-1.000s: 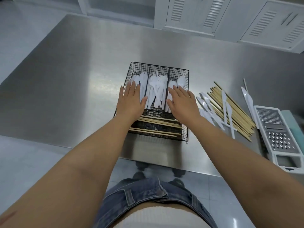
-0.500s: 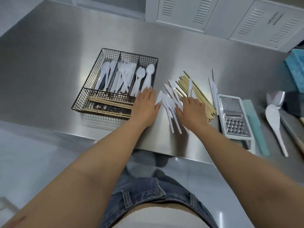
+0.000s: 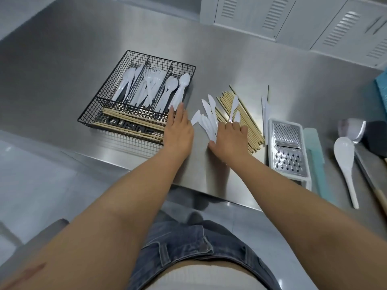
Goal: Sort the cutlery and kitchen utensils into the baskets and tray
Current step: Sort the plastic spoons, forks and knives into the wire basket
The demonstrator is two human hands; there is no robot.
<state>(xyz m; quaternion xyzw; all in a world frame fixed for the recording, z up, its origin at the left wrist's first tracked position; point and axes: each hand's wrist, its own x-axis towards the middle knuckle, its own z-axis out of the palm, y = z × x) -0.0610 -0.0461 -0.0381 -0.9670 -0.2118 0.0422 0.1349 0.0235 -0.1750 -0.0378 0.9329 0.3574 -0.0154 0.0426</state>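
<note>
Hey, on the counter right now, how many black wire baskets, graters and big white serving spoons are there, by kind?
Black wire basket: 1
Grater: 1
Big white serving spoon: 1
Total: 3

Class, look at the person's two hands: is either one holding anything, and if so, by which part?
Neither. The left hand lies flat beside the wire basket; the right hand rests open on the plastic knives, gripping none.
</note>
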